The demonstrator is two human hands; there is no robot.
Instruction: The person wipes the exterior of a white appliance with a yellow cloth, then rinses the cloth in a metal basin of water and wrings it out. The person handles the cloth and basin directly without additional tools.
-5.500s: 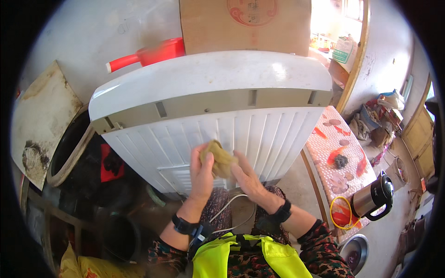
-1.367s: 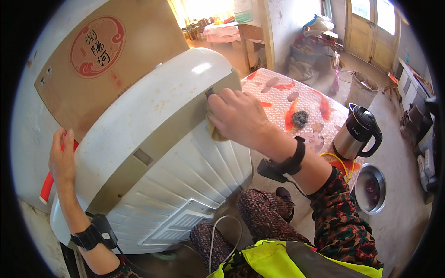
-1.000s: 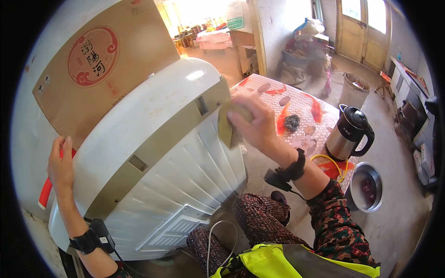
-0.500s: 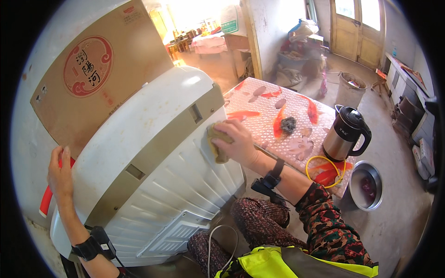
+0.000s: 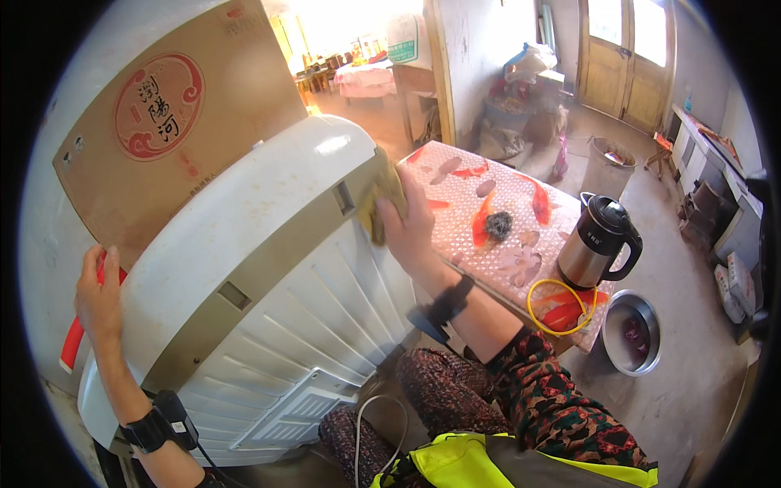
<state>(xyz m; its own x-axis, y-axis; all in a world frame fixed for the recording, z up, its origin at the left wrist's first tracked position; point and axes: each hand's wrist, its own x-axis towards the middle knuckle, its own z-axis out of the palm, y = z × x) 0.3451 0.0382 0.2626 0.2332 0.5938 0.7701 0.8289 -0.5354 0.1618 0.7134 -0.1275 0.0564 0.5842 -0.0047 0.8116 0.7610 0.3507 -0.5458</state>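
Observation:
A white appliance with a ribbed panel, a vent grille and an olive-grey band stands tilted in front of me; it looks like a washing machine. My right hand presses a yellowish-brown rag on its upper right corner, across the end of the band. My left hand is at the appliance's left side, fingers and thumb curled round a red curved bar. Part of that bar is hidden behind the hand. Brownish specks mark the pale top surface.
A large cardboard box stands behind the appliance. To the right, a low table with a fish-patterned cover carries a dark scouring pad, an electric kettle and a yellow ring. A metal basin sits on the floor beside it.
My right hand has moved the rag up from the ribbed panel to the appliance's upper right corner. My left hand keeps its hold. The whole view has shifted slightly.

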